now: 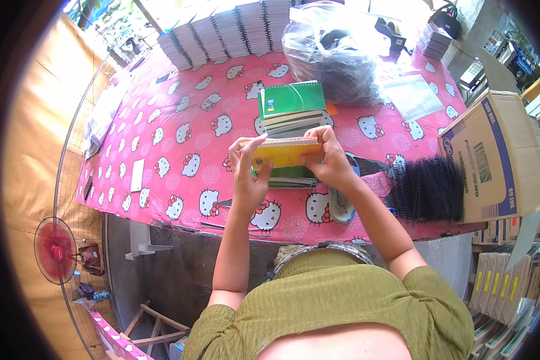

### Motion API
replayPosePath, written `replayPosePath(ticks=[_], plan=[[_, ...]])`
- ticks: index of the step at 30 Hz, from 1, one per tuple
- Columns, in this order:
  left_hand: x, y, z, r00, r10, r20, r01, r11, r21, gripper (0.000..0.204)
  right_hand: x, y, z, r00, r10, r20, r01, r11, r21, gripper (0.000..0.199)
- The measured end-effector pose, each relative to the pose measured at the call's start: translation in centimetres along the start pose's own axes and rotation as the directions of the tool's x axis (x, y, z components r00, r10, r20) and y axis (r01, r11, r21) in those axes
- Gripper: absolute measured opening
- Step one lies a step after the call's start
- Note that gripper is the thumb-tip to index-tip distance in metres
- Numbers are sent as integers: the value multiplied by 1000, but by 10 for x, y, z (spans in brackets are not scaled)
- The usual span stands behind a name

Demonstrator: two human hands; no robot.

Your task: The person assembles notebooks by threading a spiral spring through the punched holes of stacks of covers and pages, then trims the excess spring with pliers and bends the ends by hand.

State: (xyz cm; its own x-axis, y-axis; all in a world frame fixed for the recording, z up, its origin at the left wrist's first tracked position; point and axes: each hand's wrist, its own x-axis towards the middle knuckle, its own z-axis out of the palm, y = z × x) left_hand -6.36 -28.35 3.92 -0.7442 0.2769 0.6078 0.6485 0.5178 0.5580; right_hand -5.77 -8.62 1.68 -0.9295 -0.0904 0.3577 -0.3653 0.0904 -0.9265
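A small yellow notebook (pixel 280 157) is held up between my two hands, tilted so that its cover and page edge show. My left hand (pixel 249 171) grips its left end, thumb on the cover. My right hand (pixel 330 159) closes round its right end, thumb also on the cover. Just beyond stands a stack of green spiral notebooks (pixel 291 99). Below the yellow one, more green notebooks (pixel 288 178) lie on the table, partly hidden by it and my hands.
The pink patterned tablecloth (pixel 180 129) covers the table. Right of me lie black spiral binding coils (pixel 429 189) beside an open cardboard box (pixel 486 156). A filled plastic bag (pixel 333 57) and tall stacks of bound pads (pixel 222 36) stand at the back. A red fan (pixel 56 251) is at left.
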Motion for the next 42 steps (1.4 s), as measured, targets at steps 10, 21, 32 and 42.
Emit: replayPosePath(ticks=[10,21,32,42], plan=[[-14,10,11,977,-212,5,209,958,-194,63,-15,0,20,994,23,-109,-30,998,-62,27],[19,31,17,996,38,-86,-31,997,71,16,-46,-27,-33,941,-240,-237,49,792,-609,45],[29,53,1,1000,18,-25,-23,979,-205,15,-80,-120,-79,882,-259,-394,-96,720,-687,51],[46,170,62,926,-4,378,373,166,-913,36,-131,-132,-104,589,-527,-613,-124,690,-713,14]])
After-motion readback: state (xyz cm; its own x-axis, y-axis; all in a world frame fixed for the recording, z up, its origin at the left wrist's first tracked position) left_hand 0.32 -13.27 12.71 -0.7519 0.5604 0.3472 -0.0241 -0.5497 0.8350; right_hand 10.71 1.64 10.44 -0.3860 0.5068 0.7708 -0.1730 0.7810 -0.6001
